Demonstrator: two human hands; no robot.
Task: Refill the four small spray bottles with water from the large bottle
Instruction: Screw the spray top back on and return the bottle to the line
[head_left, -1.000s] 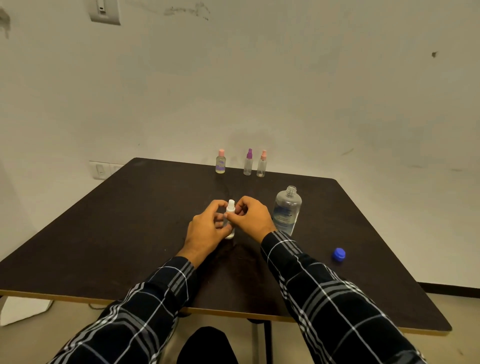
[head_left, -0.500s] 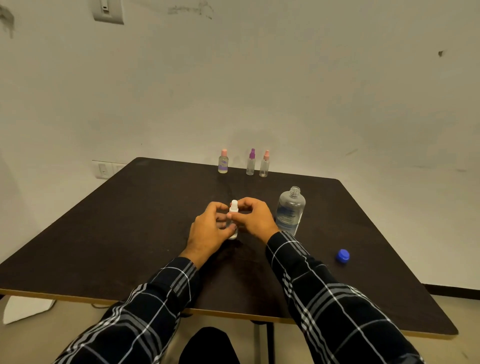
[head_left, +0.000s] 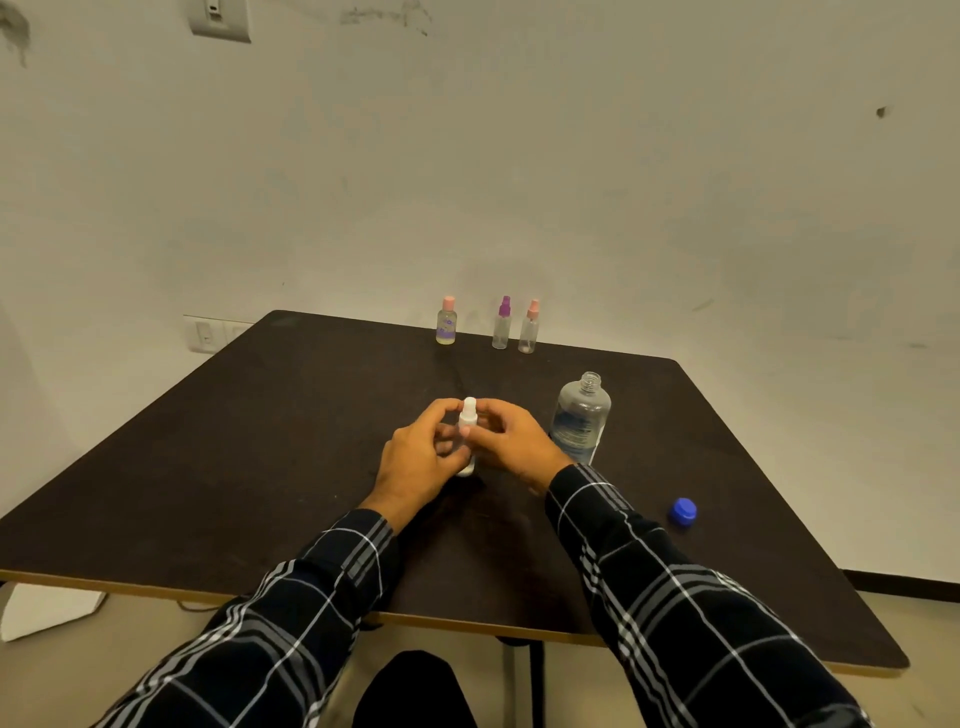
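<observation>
Table (head_left: 249, 447): one, dark; both my checked sleeves (head_left: 322, 597) lie across its near edge
Left hand (head_left: 415, 460): fingers and thumb curled round the body of the white-topped spray bottle (head_left: 469, 413), which stands upright at the middle of the table
Small spray bottles: four counted, one in my hands and three in a row at the far edge
Far row: pink-capped bottle (head_left: 447, 323) stands a little apart on the left, then purple-topped bottle (head_left: 502, 326) and pink-topped bottle (head_left: 529, 330) just beside each other
Right hand (head_left: 514, 447): fingertips and thumb pinched on the same bottle, high up by its neck, under the white top
Large bottle (head_left: 582, 421): one, clear, upright, mouth uncapped, just right of my right hand
Blue cap (head_left: 682, 512): one, lying on the table near and right of the large bottle, well apart from it
Hard to make out: my fingers cover most of the held bottle, so I cannot tell its fill level; the levels in the far three are too small to read
</observation>
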